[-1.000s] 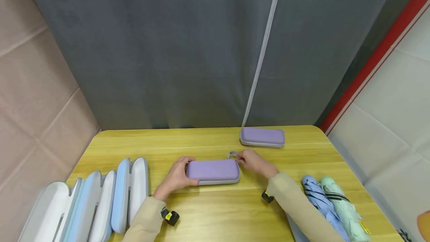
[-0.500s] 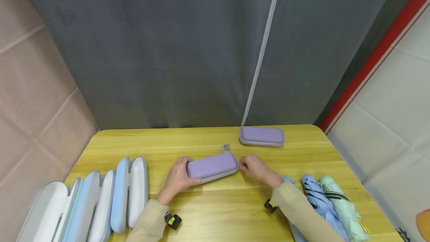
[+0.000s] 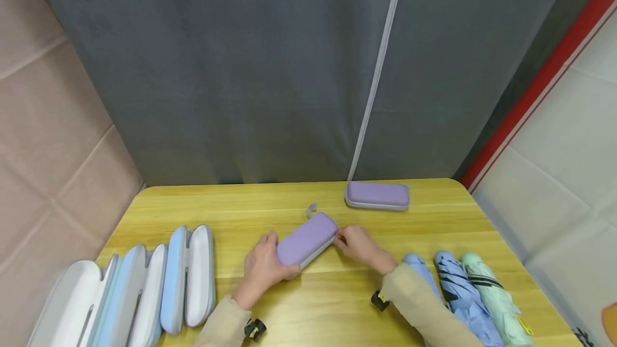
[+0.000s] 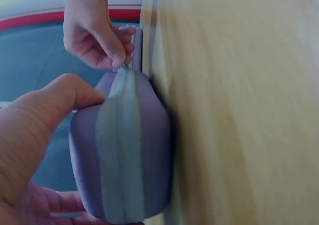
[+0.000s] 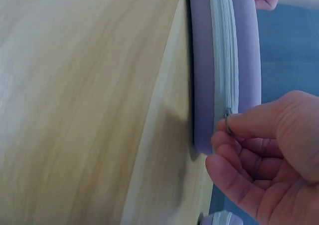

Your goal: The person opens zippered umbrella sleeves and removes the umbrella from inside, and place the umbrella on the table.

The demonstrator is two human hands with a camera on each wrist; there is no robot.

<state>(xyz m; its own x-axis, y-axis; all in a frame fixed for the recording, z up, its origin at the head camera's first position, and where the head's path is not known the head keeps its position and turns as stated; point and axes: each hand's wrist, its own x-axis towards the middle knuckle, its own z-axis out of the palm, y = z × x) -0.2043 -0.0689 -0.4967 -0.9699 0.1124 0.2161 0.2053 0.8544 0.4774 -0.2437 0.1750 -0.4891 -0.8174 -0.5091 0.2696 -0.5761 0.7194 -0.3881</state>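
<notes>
Holding a case (image 3: 307,239), fingers (image 5: 255,121) seemingly pinch its zipper (image 5: 226,55).

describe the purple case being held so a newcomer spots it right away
Find the middle of the yellow wooden table. There a purple case is angled diagonally, one end gripped by the left hand, its zipper pull pinched by the right hand. Unlike the other purple case near the far edge, it is being held.

Purple case (image 3: 307,240), grey zipper band (image 5: 223,50) along its sides, lower centre of head view. Sits aslant, right end higher in frame.
</notes>
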